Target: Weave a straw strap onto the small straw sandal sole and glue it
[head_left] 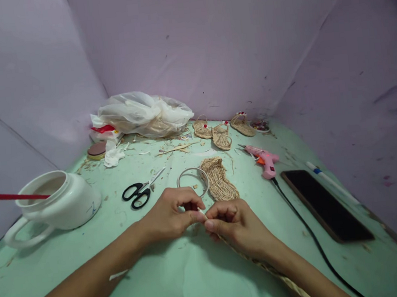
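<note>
Near the middle of the table, my left hand [177,212] and my right hand [232,220] meet, thumbs and fingertips pinched on the end of a thin braided straw cord [264,267]. The cord runs from the fingertips under my right wrist toward the lower right. Just beyond the hands lies a sole-shaped piece of coiled straw braid [219,179]. A thin pale ring [186,170] rests beside it, touching or very close. Black-handled scissors [142,192] lie to the left with their blades pointing away.
A white pot [73,204] with a red stick stands at left. Right are a pink glue gun [264,159], its black cable and a phone [327,203]. A plastic bag [145,114], small straw sandals [222,137] and a dish of beads [260,125] sit at the back.
</note>
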The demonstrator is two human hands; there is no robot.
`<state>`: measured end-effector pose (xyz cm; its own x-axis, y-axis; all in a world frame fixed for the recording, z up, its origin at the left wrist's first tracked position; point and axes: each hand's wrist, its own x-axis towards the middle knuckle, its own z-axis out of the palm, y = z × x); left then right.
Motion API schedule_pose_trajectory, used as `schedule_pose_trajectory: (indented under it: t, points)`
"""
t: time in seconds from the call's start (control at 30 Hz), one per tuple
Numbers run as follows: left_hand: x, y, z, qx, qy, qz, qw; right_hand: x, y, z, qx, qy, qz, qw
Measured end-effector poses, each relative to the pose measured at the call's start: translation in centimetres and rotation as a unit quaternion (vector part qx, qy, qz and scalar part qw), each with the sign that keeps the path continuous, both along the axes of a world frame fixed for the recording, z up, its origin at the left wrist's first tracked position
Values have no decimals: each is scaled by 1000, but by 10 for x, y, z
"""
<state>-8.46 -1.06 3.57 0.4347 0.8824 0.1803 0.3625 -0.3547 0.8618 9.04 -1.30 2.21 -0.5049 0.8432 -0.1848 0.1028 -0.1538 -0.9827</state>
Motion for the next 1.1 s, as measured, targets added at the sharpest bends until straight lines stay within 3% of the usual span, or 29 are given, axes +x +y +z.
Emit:
schedule_pose_trajectory:
  t: [0.27,0.37,0.5,0.6,0.77,0.93,1.1]
  points:
    - [2,-6,-3,66,-3,-22,998,-5,-2,-5,-98,87,7,991]
    - [3,-3,-6,-33,-32,19,999,-5,0,-7,-127,120,-7,985]
    - [-1,5,-10,-195,-153,32,968,-5,4,-11,-158,130,-53,977]
    - [-2,7,-9,-207,-199,62,956,-5,6,-14,-156,124,-73,977]
    - [9,0,-8,-199,-131,113,965,-7,4,-15,-152,121,-69,979]
    - [18,-6,-13,-143,-119,170,968,-10,-1,-11,-139,120,-53,982]
    - [15,-3,-19,-248,-221,174,927,-10,-3,-11,-164,145,-37,975]
